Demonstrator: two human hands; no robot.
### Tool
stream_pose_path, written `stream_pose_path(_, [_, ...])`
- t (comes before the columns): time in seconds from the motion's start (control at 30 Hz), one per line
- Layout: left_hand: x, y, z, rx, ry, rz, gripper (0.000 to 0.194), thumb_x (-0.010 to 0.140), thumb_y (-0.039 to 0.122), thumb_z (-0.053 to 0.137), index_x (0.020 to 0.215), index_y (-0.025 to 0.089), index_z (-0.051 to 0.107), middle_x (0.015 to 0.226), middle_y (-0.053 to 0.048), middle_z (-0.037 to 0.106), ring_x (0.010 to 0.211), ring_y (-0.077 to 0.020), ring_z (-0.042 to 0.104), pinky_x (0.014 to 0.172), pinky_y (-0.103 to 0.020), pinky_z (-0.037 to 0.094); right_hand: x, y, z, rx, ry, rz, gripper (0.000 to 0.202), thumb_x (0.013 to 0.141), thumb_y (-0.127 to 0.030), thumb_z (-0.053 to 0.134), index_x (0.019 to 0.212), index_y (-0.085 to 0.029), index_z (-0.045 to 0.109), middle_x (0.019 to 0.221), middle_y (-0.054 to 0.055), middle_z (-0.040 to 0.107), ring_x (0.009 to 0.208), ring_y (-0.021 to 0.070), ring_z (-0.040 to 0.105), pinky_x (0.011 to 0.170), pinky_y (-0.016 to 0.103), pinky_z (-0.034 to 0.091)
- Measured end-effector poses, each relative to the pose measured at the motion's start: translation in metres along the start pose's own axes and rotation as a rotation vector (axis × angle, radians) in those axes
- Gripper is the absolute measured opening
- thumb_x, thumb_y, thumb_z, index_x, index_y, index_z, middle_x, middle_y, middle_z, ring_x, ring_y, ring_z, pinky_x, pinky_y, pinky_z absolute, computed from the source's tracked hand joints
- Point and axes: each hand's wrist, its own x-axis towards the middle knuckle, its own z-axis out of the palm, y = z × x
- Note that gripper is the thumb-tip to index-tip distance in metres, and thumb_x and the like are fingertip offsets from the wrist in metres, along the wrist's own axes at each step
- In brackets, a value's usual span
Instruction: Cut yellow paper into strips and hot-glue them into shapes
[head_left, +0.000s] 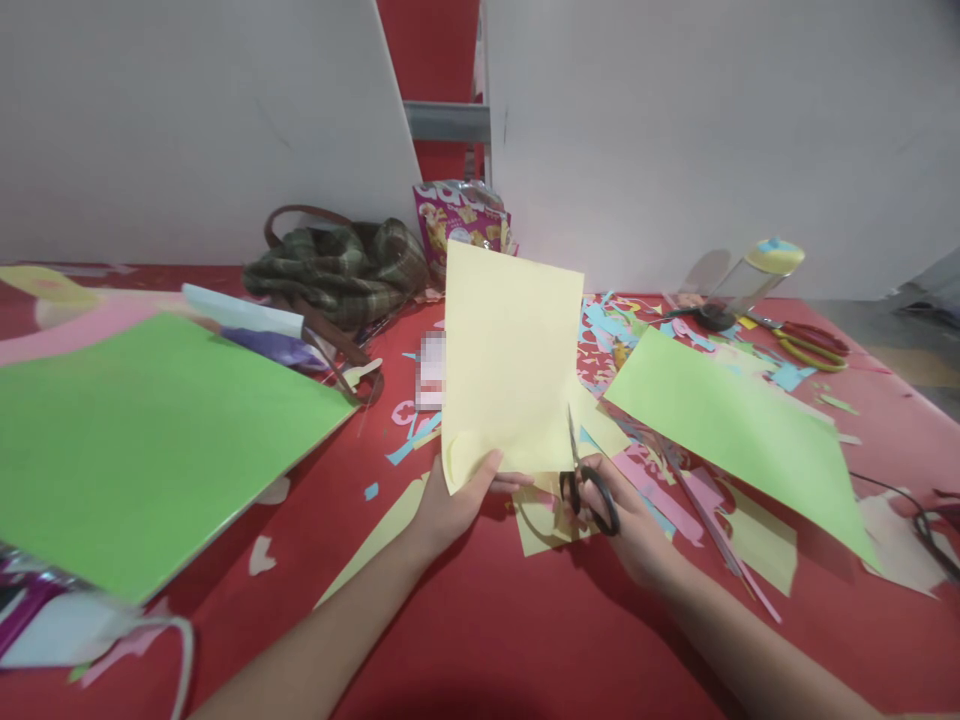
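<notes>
A pale yellow sheet of paper (514, 350) is held upright above the red table, its lower left corner curled. My left hand (469, 500) grips that lower edge, thumb in front and fingers behind. In my right hand (615, 505) is a pair of black-handled scissors (592, 500), fingers in the loops. The blades point up at the sheet's lower right part; whether they are parted I cannot make out. Beneath the hands lies another yellow paper piece (536, 535), partly hidden.
A green paper stack (150, 450) covers the left, and a light green sheet (742, 430) lies right. Paper scraps (611, 325) litter the table. Behind are a plaid bag (352, 265), a snack bag (461, 215), a clear container (754, 280) and red-and-yellow-handled scissors (814, 345).
</notes>
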Motion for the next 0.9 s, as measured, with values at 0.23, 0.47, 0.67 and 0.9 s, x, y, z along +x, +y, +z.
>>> stream_pose_path(0.23, [-0.0004,0.0012,-0.0004,-0.004,-0.001,0.008,0.028,0.072,0.034,0.051,0.09,0.013,0.049,0.071,-0.008,0.068,0.059,-0.0181,0.063,0.058,-0.027,0.049,0.0014,0.0005,0.0006,-0.045,0.04,-0.001,0.017,0.076,-0.037,0.049,0.075,-0.022,0.04,0.061,-0.005,0.048,0.05,0.0086,0.04,0.047,0.021,0.029])
stream_pose_path(0.47, [-0.0006,0.0016,0.0005,-0.013,0.017,-0.009,0.027,0.07,0.035,0.052,0.086,0.013,0.051,0.067,-0.008,0.068,0.057,-0.0185,0.063,0.058,-0.028,0.049,0.0001,-0.0012,0.0015,-0.044,0.04,-0.006,0.016,0.076,-0.035,0.049,0.076,-0.023,0.039,0.058,-0.006,0.048,0.049,0.0083,0.043,0.047,0.02,0.03])
stream_pose_path(0.67, [0.002,-0.0003,-0.0013,-0.027,-0.006,0.012,0.033,0.071,0.035,0.051,0.095,0.013,0.047,0.07,-0.008,0.068,0.06,-0.0189,0.064,0.056,-0.028,0.05,0.0001,-0.0016,0.0027,-0.074,0.047,-0.002,0.018,0.075,-0.036,0.049,0.075,-0.022,0.038,0.057,-0.006,0.048,0.048,0.0083,0.044,0.047,0.021,0.032])
stream_pose_path(0.9, [0.0061,-0.0069,-0.0044,-0.056,-0.006,0.027,0.032,0.071,0.036,0.051,0.092,0.012,0.049,0.07,-0.009,0.068,0.064,-0.02,0.064,0.05,-0.027,0.05,-0.0007,-0.0008,-0.001,-0.015,-0.036,0.028,0.019,0.075,-0.039,0.048,0.077,-0.022,0.039,0.058,-0.005,0.049,0.047,0.0086,0.042,0.045,0.021,0.032])
